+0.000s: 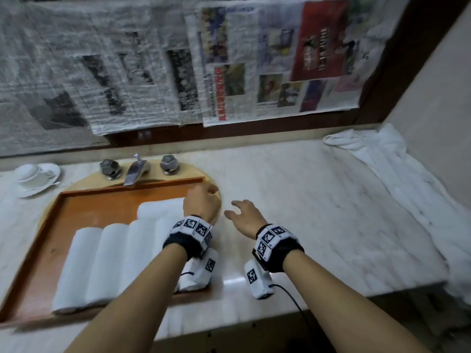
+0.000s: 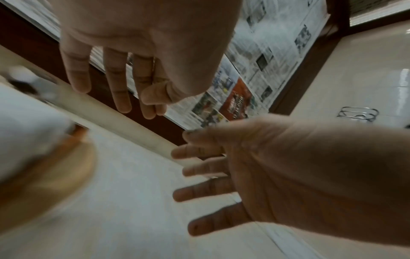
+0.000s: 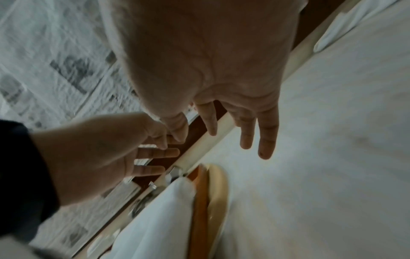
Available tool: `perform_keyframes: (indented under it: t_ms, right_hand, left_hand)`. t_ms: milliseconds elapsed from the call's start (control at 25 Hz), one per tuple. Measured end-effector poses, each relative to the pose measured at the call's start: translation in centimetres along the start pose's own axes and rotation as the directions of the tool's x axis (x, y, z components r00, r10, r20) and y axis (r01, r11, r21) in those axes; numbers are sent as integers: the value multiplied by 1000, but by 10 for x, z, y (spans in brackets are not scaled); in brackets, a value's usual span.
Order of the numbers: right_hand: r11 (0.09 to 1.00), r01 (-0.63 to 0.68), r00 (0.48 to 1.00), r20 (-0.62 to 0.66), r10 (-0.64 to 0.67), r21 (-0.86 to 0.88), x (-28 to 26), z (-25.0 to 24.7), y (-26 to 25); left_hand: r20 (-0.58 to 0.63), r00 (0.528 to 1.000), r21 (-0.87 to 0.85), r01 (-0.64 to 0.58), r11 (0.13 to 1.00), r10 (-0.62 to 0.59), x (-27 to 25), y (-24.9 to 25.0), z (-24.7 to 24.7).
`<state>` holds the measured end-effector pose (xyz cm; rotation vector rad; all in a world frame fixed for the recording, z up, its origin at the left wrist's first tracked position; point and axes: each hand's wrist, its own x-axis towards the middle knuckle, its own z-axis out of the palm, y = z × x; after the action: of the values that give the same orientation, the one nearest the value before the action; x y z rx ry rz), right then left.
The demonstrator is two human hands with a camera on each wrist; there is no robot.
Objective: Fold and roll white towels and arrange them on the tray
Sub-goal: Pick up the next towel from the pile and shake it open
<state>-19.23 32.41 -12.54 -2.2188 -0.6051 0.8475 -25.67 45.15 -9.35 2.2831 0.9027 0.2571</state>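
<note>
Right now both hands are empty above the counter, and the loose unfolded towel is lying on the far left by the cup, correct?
Not quite. The loose unfolded towel lies on the far right, against the wall, as the head view shows. The left hand and right hand are indeed empty.

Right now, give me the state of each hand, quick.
Left hand: open, fingers relaxed, holding nothing, above the tray's right end.
Right hand: open, fingers spread, holding nothing, over the counter.
</note>
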Motion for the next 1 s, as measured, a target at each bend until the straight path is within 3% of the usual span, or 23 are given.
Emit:
perform_keyframes:
  t_ms: [160, 280, 360, 480, 560, 680, 800, 880, 920, 1000]
  right_hand:
    - [999, 0, 976, -219, 10, 45, -32, -108, 78]
    - [993, -80, 878, -464, 113, 92, -73, -197, 176]
    - [969, -220, 777, -582, 242, 110, -103, -242, 247]
    - [846, -525, 577, -689, 438, 98, -158, -288, 346]
    - [758, -649, 511, -698, 501, 69, -192, -303, 399]
    - [776, -631, 544, -717, 437, -6, -216, -310, 455]
    - [797, -601, 535, -773, 339, -66, -222, -319, 471]
    - [850, -518, 562, -788, 252, -97, -225, -334, 463]
    - [905, -414, 573, -800, 177, -96, -226, -343, 455]
    - [990, -139, 582, -810, 66, -19, -225, -374, 424]
  left_hand:
    - [65, 993, -49, -98, 994, 101, -16, 108, 92]
    - [213, 943, -73, -247, 966, 257, -44, 209, 178]
    - [326, 871, -62, -369, 927, 369, -66, 270, 235]
    - [497, 726, -51, -524, 850, 476, -102, 343, 313]
    - [597, 619, -35, -616, 787, 510, -123, 377, 354]
    - [731, 478, 20, -728, 685, 487, -141, 405, 406]
    - [802, 394, 59, -800, 597, 449, -148, 409, 432]
    - [809, 358, -6, -789, 614, 467, -152, 408, 434]
    - [790, 350, -54, -778, 626, 503, -153, 410, 430]
    - [678, 405, -170, -725, 667, 613, -148, 423, 411]
